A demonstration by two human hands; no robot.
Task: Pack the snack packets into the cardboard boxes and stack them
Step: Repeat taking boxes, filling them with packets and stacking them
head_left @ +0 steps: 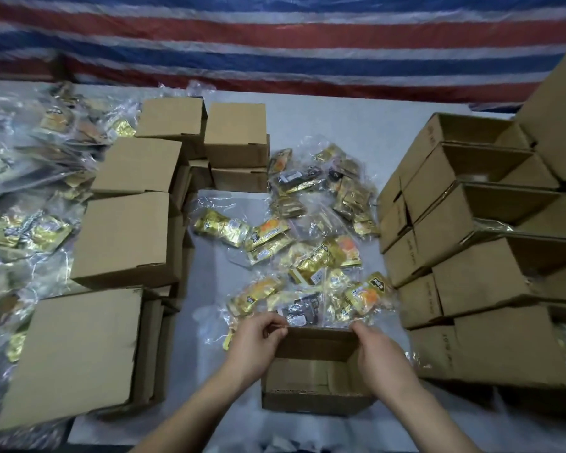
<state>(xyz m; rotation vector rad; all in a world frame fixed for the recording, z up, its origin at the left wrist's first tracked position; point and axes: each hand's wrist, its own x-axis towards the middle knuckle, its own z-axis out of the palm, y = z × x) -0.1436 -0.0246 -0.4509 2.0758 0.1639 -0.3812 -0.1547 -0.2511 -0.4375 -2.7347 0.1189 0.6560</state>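
Cardboard box (311,384) gripped by both hands' fingers (276,326).

My two hands (255,341) are in view. One open cardboard box (311,384) sits near me. I count five closed boxes (128,237) topping the left stacks. The snack packets (307,243) and the right-hand open boxes (464,230) are too many to count.

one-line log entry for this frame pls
stage: box prep | left hand: grips open box far rim | right hand: grips far rim | box: empty | snack packets: loose beyond box
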